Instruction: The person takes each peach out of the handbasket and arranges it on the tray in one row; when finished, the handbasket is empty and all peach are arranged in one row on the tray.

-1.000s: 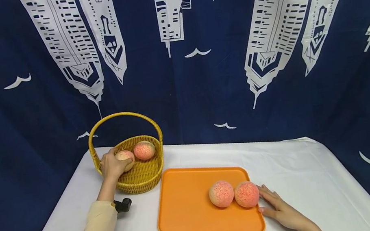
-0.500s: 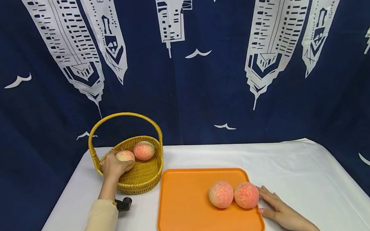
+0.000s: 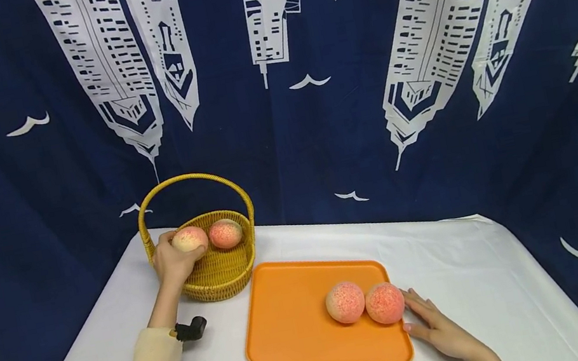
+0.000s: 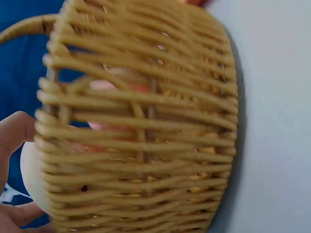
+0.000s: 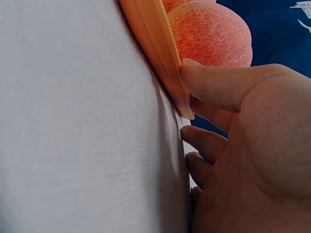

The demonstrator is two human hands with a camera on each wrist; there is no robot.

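My left hand (image 3: 172,263) grips a pink and cream peach (image 3: 189,239) at the left side of a yellow wicker basket (image 3: 221,290). In the left wrist view, the basket's woven wall (image 4: 146,126) covers much of that peach. Another peach (image 3: 225,234) lies inside, toward the back right. On an orange tray (image 3: 290,316) two peaches sit side by side, the left one (image 3: 345,303) close against the right one (image 3: 385,303). My right hand (image 3: 442,333) rests at the tray's right edge with loosely bent fingers, thumb tip (image 5: 190,65) at the rim beside the nearer peach.
The basket's tall arched handle (image 3: 190,177) rises over its opening. A white cloth (image 3: 454,261) covers the table under basket and tray. Behind hangs a dark blue curtain (image 3: 271,145) with white building prints. A small black device (image 3: 191,329) is strapped to my left wrist.
My left hand has lifted the gripped peach slightly, up and to the left in the basket. The right hand and the tray peaches stay as they were.
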